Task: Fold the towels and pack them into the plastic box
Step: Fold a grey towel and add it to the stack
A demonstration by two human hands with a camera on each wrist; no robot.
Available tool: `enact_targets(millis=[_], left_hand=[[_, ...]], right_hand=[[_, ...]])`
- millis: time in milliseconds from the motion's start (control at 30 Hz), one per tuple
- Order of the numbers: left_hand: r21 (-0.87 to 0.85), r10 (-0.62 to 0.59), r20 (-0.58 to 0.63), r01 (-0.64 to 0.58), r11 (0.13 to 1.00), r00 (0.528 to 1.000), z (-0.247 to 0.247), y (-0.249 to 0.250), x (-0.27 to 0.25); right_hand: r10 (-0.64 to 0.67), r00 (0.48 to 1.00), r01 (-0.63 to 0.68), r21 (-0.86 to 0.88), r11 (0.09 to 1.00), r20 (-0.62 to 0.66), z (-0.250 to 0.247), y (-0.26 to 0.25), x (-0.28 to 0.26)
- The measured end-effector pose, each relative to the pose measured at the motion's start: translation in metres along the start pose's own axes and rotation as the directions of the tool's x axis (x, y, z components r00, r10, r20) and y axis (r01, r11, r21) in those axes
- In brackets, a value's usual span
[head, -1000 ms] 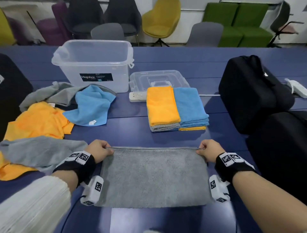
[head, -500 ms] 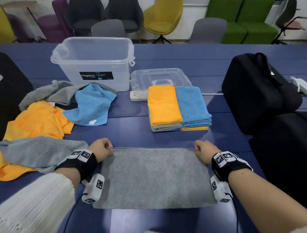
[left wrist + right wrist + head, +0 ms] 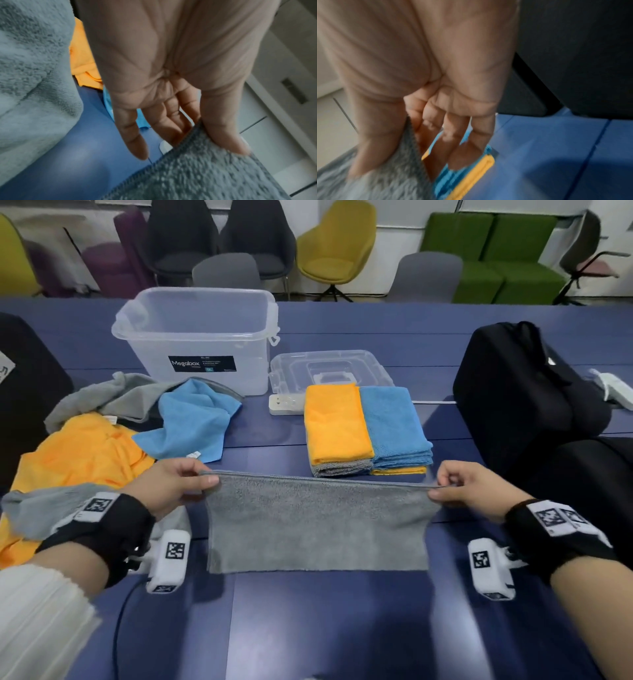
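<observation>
I observe my left hand (image 3: 171, 486) and right hand (image 3: 479, 491) each pinching a top corner of the grey towel (image 3: 318, 529), thumb against fingers. The towel hangs taut between them, its lower edge on the blue table (image 3: 342, 628). The plastic box (image 3: 195, 337) stands open beyond, left of the folded stacks (image 3: 366, 429).

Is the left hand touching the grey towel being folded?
Touching. In the left wrist view the left hand pinches the grey towel edge between thumb and fingers; the head view agrees.
</observation>
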State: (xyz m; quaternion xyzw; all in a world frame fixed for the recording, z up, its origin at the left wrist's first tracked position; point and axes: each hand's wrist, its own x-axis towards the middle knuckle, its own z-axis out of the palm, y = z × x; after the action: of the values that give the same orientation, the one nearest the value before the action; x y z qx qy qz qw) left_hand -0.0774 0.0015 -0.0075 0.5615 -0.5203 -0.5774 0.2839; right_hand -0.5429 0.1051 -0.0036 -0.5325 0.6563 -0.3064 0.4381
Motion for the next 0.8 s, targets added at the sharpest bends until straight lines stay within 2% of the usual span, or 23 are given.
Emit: enact_targets(millis=[100, 233, 300, 367, 433, 533, 600, 633, 667, 700, 733, 800], left_hand=[[-0.097, -0.021, 0.149, 0.036, 0.995, 0.989, -0.008, 0.016, -0.019], [-0.083, -0.013, 0.308, 0.04, 0.996, 0.951, -0.019, 0.038, -0.041], [-0.122, -0.011, 0.362, 0.059, 0.991, 0.932, -0.024, 0.048, -0.047], [-0.155, -0.017, 0.364, 0.079, 0.985, 0.931, -0.023, 0.054, -0.045], [-0.149, -0.086, 0.276, 0.13, 0.98, 0.957, -0.018, 0.051, -0.036], [-0.07, -0.194, 0.099, 0.201, 0.977, 0.976, -0.002, 0.036, -0.016], [0.168, -0.169, -0.075, 0.179, 0.969, 0.983, 0.007, 0.01, 0.006], [0.328, -0.137, -0.142, 0.177, 0.928, 0.98, 0.012, -0.003, 0.017], [0.445, -0.102, -0.197, 0.181, 0.877, 0.975, 0.019, -0.014, 0.024], [0.509, -0.076, -0.244, 0.195, 0.838, 0.967, 0.024, -0.023, 0.03], [0.539, -0.055, -0.29, 0.211, 0.816, 0.955, 0.03, -0.03, 0.033], [0.559, -0.003, -0.378, 0.231, 0.797, 0.926, 0.039, -0.037, 0.034]], right_hand=[[0.049, 0.988, -0.066, 0.116, 0.991, 0.147, -0.016, -0.014, -0.018], [0.076, 0.958, -0.135, 0.2, 0.97, 0.277, -0.033, -0.035, -0.039], [0.061, 0.954, -0.135, 0.241, 0.961, 0.293, -0.037, -0.048, -0.045], [0.063, 0.966, -0.131, 0.261, 0.957, 0.252, -0.036, -0.055, -0.042], [0.12, 0.972, -0.169, 0.247, 0.954, 0.203, -0.031, -0.052, -0.03], [0.264, 0.957, -0.269, 0.03, 0.963, 0.116, -0.014, -0.031, -0.003], [0.336, 0.941, -0.33, -0.115, 0.937, 0.034, 0.009, -0.021, 0.011], [0.371, 0.928, -0.372, -0.136, 0.918, -0.031, 0.021, -0.017, 0.017], [0.412, 0.908, -0.417, -0.068, 0.906, -0.076, 0.033, -0.005, 0.024], [0.466, 0.876, -0.464, 0.047, 0.884, -0.123, 0.044, 0.0, 0.029], [0.484, 0.856, -0.48, 0.067, 0.875, -0.181, 0.054, 0.008, 0.033], [0.382, 0.869, -0.44, -0.135, 0.888, -0.315, 0.063, 0.024, 0.039]])
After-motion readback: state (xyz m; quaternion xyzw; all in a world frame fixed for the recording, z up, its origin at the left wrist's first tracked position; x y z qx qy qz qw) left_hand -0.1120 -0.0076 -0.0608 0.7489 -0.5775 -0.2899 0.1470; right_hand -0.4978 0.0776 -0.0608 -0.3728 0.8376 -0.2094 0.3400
